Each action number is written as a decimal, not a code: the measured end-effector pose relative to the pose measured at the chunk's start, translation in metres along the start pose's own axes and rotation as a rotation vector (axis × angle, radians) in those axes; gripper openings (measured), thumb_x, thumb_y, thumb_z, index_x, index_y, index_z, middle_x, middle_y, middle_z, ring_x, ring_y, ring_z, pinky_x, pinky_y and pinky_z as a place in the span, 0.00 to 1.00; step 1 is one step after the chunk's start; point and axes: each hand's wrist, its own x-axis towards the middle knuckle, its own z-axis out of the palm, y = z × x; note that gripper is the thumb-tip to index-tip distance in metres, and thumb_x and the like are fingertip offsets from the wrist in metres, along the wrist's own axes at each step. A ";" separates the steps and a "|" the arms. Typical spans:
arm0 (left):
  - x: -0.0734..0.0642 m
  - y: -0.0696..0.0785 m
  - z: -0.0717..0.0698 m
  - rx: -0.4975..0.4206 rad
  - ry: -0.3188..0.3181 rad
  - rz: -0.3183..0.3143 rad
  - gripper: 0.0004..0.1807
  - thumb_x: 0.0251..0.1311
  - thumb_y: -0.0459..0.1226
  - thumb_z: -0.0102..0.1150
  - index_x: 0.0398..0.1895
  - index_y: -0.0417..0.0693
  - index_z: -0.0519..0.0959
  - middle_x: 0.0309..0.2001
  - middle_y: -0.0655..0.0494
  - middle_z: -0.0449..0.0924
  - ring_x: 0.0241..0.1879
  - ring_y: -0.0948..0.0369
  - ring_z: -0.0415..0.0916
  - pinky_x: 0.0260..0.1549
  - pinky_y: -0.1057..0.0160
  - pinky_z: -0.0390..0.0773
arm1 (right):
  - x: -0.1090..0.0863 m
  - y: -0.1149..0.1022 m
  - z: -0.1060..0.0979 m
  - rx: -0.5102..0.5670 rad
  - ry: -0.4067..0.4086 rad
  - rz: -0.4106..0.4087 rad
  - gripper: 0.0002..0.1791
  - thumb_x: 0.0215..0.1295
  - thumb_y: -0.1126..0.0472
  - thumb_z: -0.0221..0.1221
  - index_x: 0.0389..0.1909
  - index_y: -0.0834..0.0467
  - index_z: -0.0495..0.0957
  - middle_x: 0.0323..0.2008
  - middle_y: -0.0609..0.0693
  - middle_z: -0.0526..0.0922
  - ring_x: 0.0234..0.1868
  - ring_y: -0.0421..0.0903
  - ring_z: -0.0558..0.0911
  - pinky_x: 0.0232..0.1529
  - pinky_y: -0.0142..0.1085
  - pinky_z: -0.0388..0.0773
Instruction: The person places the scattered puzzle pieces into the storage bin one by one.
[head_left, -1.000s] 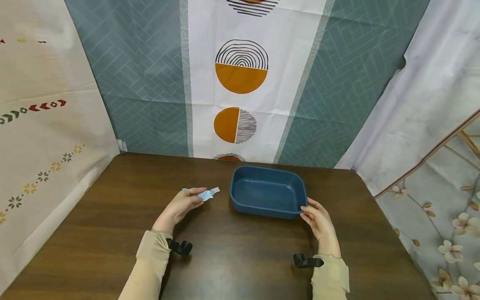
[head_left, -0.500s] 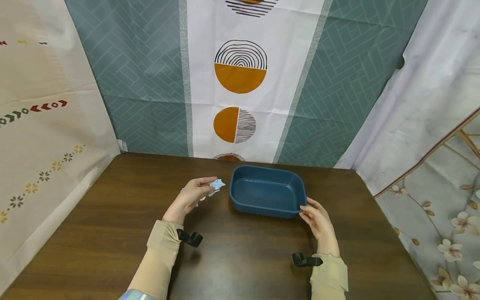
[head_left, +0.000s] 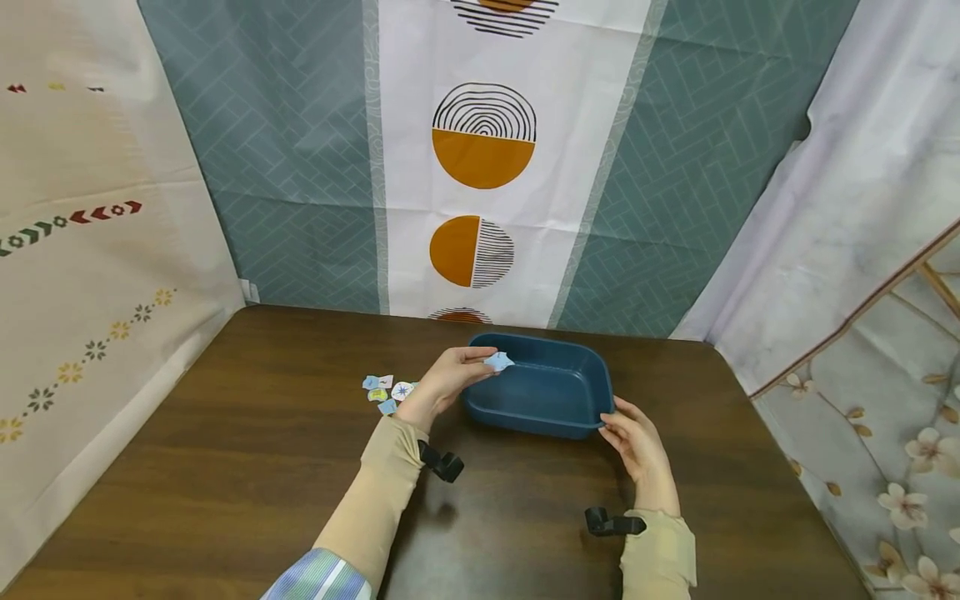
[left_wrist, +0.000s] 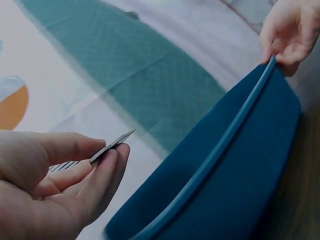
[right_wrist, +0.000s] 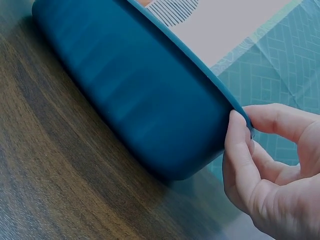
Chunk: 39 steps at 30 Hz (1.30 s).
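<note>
Patterned curtains (head_left: 300, 150) hang behind a brown table (head_left: 225, 467), on which a blue tray (head_left: 538, 423) stands; seen from the head, the left hand (head_left: 447, 379) pinches a light-blue piece (head_left: 498, 361) that shows over the tray's left end, its height there hard to tell; small printed cut-outs (head_left: 378, 395) lie to the left of the tray; the right hand (head_left: 636, 442) holds the tray's near right corner.

From the left wrist, the piece shows edge-on and thin near the tray's rim, fingertips narrowed on both its faces; it is probably light and card-like, stiff enough to lie flat yet easy to crease, so a soft pinch by one edge should suit it.

From the right wrist, fingertips grip both sides of the tray's rim at the corner; the tray looks like moulded plastic, fairly stiff, its smooth wall perhaps slippery; the rim seems the surest hold, and one corner probably suffices to steady it.
</note>
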 end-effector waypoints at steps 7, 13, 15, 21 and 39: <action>0.030 -0.002 0.038 0.006 0.020 -0.052 0.23 0.67 0.25 0.53 0.65 0.32 0.70 0.65 0.37 0.71 0.55 0.50 0.79 0.62 0.54 0.72 | 0.003 -0.005 -0.001 -0.020 -0.013 -0.007 0.26 0.66 0.75 0.51 0.65 0.65 0.61 0.25 0.40 0.80 0.27 0.34 0.78 0.36 0.24 0.79; 0.055 -0.003 0.064 0.050 -0.001 -0.104 0.22 0.65 0.26 0.55 0.63 0.33 0.72 0.65 0.38 0.71 0.59 0.48 0.76 0.61 0.55 0.73 | 0.004 -0.002 0.000 -0.013 0.001 0.000 0.20 0.66 0.74 0.53 0.57 0.59 0.66 0.26 0.41 0.78 0.27 0.34 0.78 0.37 0.24 0.80; 0.062 -0.005 0.071 0.068 -0.010 -0.124 0.22 0.64 0.26 0.56 0.63 0.33 0.73 0.65 0.39 0.71 0.60 0.49 0.76 0.60 0.56 0.74 | 0.004 0.000 0.000 -0.015 0.004 0.000 0.19 0.65 0.74 0.53 0.55 0.58 0.67 0.26 0.41 0.78 0.27 0.34 0.78 0.37 0.25 0.80; 0.080 -0.014 0.085 0.105 -0.016 -0.196 0.23 0.65 0.25 0.55 0.64 0.33 0.72 0.66 0.39 0.70 0.61 0.49 0.74 0.62 0.55 0.73 | 0.003 0.003 0.003 -0.013 0.003 -0.006 0.23 0.65 0.74 0.53 0.60 0.63 0.64 0.27 0.40 0.78 0.27 0.34 0.78 0.37 0.25 0.80; 0.153 -0.071 0.101 0.157 0.111 -0.342 0.14 0.52 0.24 0.68 0.44 0.36 0.84 0.47 0.42 0.83 0.40 0.52 0.85 0.40 0.61 0.84 | 0.003 0.002 -0.001 -0.008 0.014 -0.014 0.29 0.65 0.73 0.54 0.67 0.69 0.59 0.29 0.42 0.78 0.28 0.35 0.78 0.37 0.25 0.80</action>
